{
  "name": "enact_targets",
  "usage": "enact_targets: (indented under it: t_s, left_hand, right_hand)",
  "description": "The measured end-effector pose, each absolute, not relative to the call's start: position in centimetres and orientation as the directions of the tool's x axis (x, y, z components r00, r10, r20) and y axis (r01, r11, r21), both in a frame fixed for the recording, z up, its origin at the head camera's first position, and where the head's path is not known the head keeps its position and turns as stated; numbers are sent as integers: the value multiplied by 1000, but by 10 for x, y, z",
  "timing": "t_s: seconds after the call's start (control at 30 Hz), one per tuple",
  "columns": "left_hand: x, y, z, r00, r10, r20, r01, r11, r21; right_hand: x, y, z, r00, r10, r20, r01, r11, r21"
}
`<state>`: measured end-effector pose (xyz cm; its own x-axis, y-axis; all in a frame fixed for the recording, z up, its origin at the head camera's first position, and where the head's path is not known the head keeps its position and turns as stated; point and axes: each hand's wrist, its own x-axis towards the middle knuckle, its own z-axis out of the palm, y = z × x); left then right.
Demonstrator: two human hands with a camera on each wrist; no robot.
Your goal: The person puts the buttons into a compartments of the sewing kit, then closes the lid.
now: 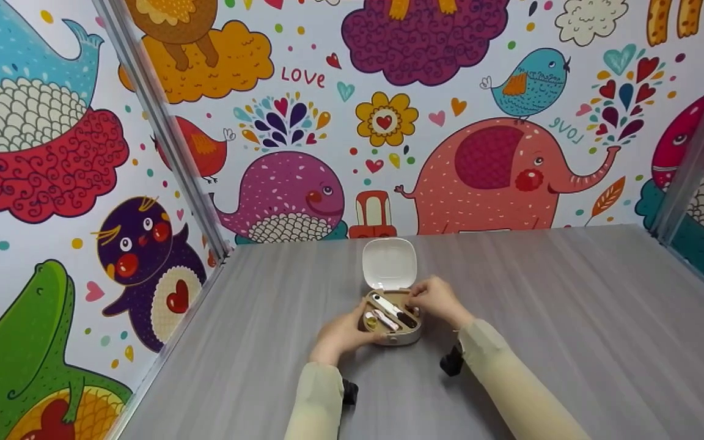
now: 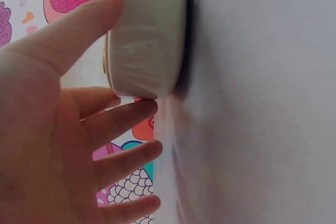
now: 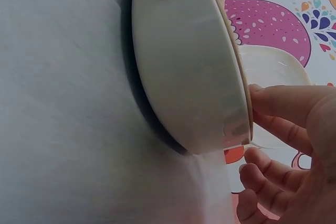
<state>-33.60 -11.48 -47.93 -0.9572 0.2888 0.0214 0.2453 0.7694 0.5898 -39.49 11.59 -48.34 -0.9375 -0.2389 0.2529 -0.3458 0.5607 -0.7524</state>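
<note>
My left grip (image 1: 341, 335) clasps the left side of the open case (image 1: 403, 338); my right grip (image 1: 439, 299) has fingertips at its right rim, and I cannot tell whether they pinch anything; the case sits on the desk (image 1: 266, 318), lid (image 1: 390, 264) raised; should the left slacken, a tug could skid it.

Case (image 2: 147, 40) cut off, L/R wrist cams
</note>
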Motion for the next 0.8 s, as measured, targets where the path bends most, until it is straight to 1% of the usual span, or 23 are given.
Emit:
enact_targets:
  t_s: [0.2, 0.47, 0.8]
  left_hand:
    - [-335, -114, -479, -956, 291, 33, 253, 763, 595]
    - [-336, -115, -479, -956, 291, 23, 245, 759, 603]
    - [-336, -115, -480, -956, 293, 28, 251, 764, 595]
  right_hand:
    - [-394, 116, -485, -931, -245, 271, -365, 565, -740]
    - [-394, 114, -487, -940, -242, 243, -340, 565, -752]
    - [-393, 113, -487, -939, -244, 242, -341, 570, -747]
